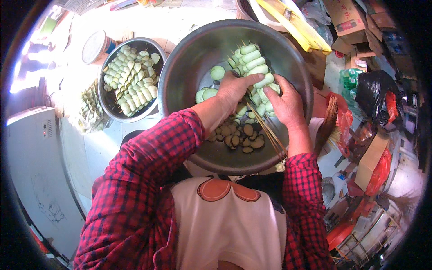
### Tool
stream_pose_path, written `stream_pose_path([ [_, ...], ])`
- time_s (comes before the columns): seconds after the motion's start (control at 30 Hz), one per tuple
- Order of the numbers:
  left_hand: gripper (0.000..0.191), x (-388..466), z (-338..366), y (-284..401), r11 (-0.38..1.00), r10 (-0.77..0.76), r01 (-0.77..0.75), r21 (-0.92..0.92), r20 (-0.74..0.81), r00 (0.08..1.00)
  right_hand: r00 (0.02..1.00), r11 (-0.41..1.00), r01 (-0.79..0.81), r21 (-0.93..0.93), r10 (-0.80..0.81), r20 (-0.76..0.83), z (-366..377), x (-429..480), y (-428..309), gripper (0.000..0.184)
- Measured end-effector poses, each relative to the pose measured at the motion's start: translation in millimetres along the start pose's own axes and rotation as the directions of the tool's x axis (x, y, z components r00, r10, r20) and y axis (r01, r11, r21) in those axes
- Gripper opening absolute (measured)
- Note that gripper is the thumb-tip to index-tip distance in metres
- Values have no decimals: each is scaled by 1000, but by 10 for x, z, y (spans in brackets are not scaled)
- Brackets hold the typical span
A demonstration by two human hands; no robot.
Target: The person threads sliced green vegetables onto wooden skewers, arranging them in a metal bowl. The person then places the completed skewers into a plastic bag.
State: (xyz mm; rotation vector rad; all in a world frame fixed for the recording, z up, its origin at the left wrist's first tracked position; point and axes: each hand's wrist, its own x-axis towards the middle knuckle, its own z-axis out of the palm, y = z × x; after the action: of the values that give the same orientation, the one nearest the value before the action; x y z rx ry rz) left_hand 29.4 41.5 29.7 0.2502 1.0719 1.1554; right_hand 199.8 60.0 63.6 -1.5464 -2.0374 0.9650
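A large metal basin (236,165) stands before me with both hands over it. My left hand (231,89) grips a skewer of pale green vegetable slices (264,80), its thumb pressed on top. Close beside it, my right hand (288,104) pinches a round green slice (272,91) between thumb and fingers. Beyond the hands lie loaded skewers (253,63) with their stick tips showing. A bundle of thin bamboo sticks (268,130) slants from under my hands to the basin's near right rim. Loose green slices (210,93) lie left, browner dark-rimmed slices (233,135) nearer me.
A smaller metal bowl (158,109) of skewered slices (135,81) stands left, beside a bag of more slices (92,108) and a lidded tub (94,47). A white cabinet (37,168) borders the left. Cardboard boxes (347,20), a black plastic bag (374,91) and a straw brush (329,125) crowd the right.
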Motion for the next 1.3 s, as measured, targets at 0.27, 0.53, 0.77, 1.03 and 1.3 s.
stream_pose_path([
  [0.27, 51, -19, 20, 17, 993, -15, 29, -116, 122, 992, 1000, 996, -14, 85, 14, 0, 17, -80, -194, 43],
  [0.53, 58, -140, 42, 92, 967, 36, 27, -253, 242, 970, 998, 994, 25, -107, -32, -63, 3, -216, -403, 43],
  [0.77, 66, -112, -13, 47, 948, 150, -25, -316, 376, 914, 964, 921, 201, -334, -246, -100, 48, -418, -603, 57],
  [1.03, 67, -317, 85, 225, 930, 239, -11, -367, 582, 777, 931, 896, 264, -357, -333, -147, -36, -650, -778, 62],
  [1.3, 65, -690, 5, 530, 912, 272, 25, -410, 647, 712, 808, 842, 486, -234, -535, -246, -238, -989, -1061, 57],
])
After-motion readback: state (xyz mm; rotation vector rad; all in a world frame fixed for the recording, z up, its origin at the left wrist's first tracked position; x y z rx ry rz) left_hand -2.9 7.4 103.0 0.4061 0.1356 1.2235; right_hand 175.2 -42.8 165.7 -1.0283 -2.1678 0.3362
